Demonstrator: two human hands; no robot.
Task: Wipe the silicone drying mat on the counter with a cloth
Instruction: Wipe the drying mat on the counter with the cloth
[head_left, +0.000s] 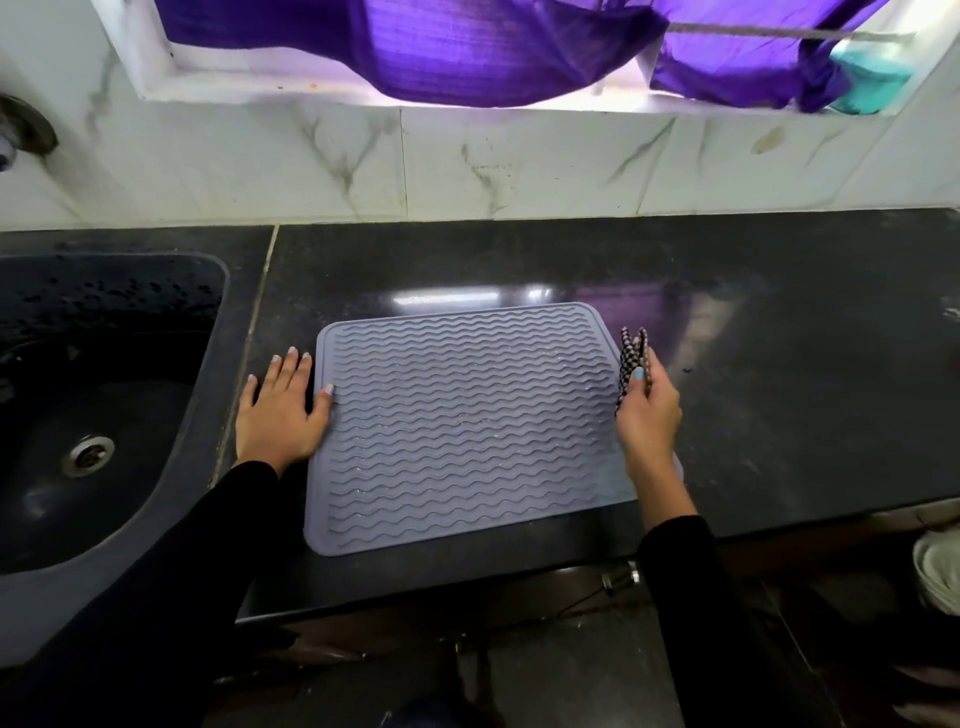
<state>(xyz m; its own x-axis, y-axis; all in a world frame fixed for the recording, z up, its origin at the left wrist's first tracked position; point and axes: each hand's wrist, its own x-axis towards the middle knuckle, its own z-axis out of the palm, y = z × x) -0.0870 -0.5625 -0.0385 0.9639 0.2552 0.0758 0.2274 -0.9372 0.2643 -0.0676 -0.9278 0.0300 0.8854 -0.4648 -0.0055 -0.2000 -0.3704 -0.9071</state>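
Note:
A grey silicone drying mat (467, 421) with wavy ridges lies flat on the black counter (779, 364). My left hand (283, 408) rests flat on the counter at the mat's left edge, fingers spread, thumb tip touching the mat's rim. My right hand (649, 410) is at the mat's right edge and grips a folded black-and-white checked cloth (631, 358), which stands up on edge above the mat's right border.
A dark sink (93, 405) with a metal drain lies left of the mat, wet with droplets. A marble-tiled wall runs behind the counter, with a purple curtain (467, 47) hanging above. A white object (937, 571) sits below the counter edge at right.

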